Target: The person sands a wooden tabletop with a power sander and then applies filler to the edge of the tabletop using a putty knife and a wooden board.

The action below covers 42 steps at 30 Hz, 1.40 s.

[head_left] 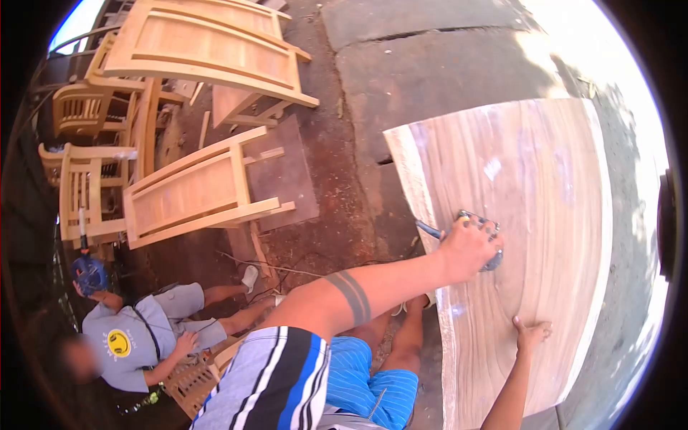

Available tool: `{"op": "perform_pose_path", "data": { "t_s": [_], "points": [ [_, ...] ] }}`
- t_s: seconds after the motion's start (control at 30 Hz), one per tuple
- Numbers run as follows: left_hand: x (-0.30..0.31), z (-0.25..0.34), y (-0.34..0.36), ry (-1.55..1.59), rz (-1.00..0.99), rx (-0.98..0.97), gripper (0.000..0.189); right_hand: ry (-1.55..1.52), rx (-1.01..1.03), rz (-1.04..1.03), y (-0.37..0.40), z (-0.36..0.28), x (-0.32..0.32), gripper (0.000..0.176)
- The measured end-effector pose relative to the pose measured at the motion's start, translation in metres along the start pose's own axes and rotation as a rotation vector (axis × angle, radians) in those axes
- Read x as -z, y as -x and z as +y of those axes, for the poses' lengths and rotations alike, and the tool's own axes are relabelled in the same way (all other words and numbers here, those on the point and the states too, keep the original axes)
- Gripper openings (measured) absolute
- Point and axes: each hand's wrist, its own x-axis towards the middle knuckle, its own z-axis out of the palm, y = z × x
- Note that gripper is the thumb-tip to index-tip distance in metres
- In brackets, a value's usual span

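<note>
A wide wooden slab (552, 186) with pale edges stretches across the right side. My left hand (469, 247), dark smudges on its fingers, is closed over a dark blue sander (491, 261) on the slab's face. Most of that tool is hidden under the hand; a blue end (428, 228) sticks out to the left over the slab's near edge. Lower down, my right hand (534, 334) rests on the wood with its thumb apart from the fingers and nothing in it.
Wooden bench or chair frames (208, 43) stand at upper left, with another panelled frame (193, 186) below them. A person (136, 344) in grey sits at lower left, holding a blue power tool (89, 276). Cables (294, 269) cross the floor near my legs.
</note>
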Motion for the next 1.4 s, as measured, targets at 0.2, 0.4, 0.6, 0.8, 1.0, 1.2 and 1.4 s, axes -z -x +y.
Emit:
{"op": "perform_pose_path", "data": {
  "t_s": [0.2,0.4,0.6,0.8,1.0,1.2,1.4],
  "points": [
    [0.036,-0.064,0.001,-0.083,0.123,0.37,0.067,-0.13,-0.11,-0.058,0.029,-0.039,0.03,0.144],
    [0.038,-0.065,0.022,-0.138,0.035,0.381,0.068,-0.154,-0.168,-0.108,0.03,-0.05,0.044,0.144],
    [0.019,-0.018,0.051,-0.126,-0.06,0.261,0.069,-0.137,-0.143,-0.087,0.03,-0.048,0.044,0.144],
    [0.031,-0.07,0.027,-0.201,0.113,0.519,0.07,-0.13,-0.141,-0.089,0.031,-0.051,0.047,0.142],
    [0.024,-0.041,0.064,-0.167,0.023,0.509,0.071,-0.147,-0.143,-0.114,0.033,-0.055,0.054,0.141],
    [0.028,-0.043,0.046,-0.194,0.024,0.487,0.069,-0.129,-0.137,-0.117,0.031,-0.054,0.053,0.141],
    [0.037,-0.067,0.048,-0.186,0.054,0.594,0.071,-0.123,-0.133,-0.124,0.031,-0.055,0.055,0.142]
  ]
}}
